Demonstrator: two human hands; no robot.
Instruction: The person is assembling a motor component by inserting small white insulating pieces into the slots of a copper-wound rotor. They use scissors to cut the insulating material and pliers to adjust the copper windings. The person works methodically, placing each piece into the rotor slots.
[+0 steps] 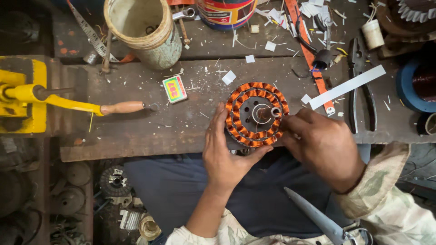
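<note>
A round motor stator (pixel 256 113) with copper-orange windings and a grey metal hub lies at the front edge of the worn wooden workbench (pixel 150 122). My left hand (pixel 225 152) cups its left and lower rim, fingers pressed against the coils. My right hand (pixel 320 145) grips the right rim, fingertips pinched at the windings. Both hands hold the stator flat on the bench.
A yellow winding machine with a wooden-handled crank (pixel 72 105) sits at left. A dirty plastic bucket (pixel 145 31), a small matchbox (pixel 174 88), pliers (pixel 362 86), a white paper strip (pixel 347 86) and paper scraps lie behind. Scissors (pixel 324 222) rest on my lap.
</note>
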